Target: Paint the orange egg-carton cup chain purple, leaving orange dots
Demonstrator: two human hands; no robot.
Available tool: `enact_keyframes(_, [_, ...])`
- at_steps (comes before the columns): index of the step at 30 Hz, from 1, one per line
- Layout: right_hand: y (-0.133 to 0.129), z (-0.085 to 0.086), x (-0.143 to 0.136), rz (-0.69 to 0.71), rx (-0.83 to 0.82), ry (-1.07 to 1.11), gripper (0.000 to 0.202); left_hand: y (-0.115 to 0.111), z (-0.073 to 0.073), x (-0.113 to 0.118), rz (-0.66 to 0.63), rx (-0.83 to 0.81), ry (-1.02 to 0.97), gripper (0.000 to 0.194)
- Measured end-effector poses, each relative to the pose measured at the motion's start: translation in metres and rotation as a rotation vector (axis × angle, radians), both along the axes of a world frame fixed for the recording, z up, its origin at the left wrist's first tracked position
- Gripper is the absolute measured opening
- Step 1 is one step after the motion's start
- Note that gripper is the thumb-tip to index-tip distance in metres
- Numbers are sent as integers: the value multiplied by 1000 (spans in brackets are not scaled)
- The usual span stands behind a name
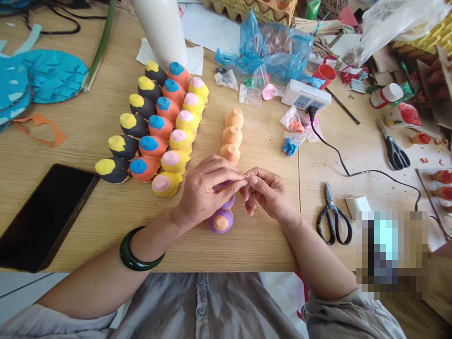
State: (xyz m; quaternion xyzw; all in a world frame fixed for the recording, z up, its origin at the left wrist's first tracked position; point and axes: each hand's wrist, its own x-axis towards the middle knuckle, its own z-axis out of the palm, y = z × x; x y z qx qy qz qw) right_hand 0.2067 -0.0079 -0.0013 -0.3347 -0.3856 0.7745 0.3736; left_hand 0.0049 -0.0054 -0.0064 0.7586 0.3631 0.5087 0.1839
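Note:
My left hand [215, 186] and my right hand [270, 193] meet fingertip to fingertip over a short row of egg-carton cups. Both are closed in a pinch; whatever lies between the fingertips is too small to make out. Beneath them, the near cup [219, 222] is purple with a pale orange top, and another purple one is partly covered by my left hand. Farther along the same row, the orange cups [232, 136] are plain. Left of my hands stand three finished-looking rows: yellow cups with pink tops [181, 139], orange cups with blue tops [160, 127] and black cups with yellow tops [134, 125].
A black phone [45, 216] lies at left. To the right are scissors [332, 216], a second pair [391, 146], a power strip [305, 96] with its cable, and small bags [291, 143] of coloured material. A white cylinder [160, 33] and blue plastic bag [264, 52] stand behind.

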Motion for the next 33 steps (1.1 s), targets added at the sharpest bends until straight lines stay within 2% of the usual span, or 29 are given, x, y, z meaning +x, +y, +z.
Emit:
enact_keyframes(2, [0,0,0,-10,2,16,40,0,0,0,10,-19,-8,8])
enact_keyframes(5, [0,0,1,-26,-5,23,40,1,-1,0,5,-32,-15,18])
enact_keyframes(9, [0,1,0,-1,-18,0,45,2,-2,0,-30,11,-7,6])
enact_keyframes(14, [1,2,0,20,-46,-10,47,1,1,0,-12,27,9,6])
enact_keyframes(18, [1,1,1,17,-75,3,46,1,2,0,-17,-2,-10,16])
enact_keyframes(21, [1,0,1,36,-80,11,48,2,0,0,-26,10,-28,6])
enact_keyframes(24, [1,1,-1,41,-60,-8,52,2,-1,-1,-24,1,-21,10])
enact_keyframes(27, [1,2,-2,-14,-7,-31,49,2,0,-1,2,-14,-23,15])
enact_keyframes(29, [1,1,-2,-38,7,-42,48,1,1,0,12,-23,-30,12])
enact_keyframes(33, [1,1,-1,-15,-1,-42,47,1,0,1,-9,-26,-39,16])
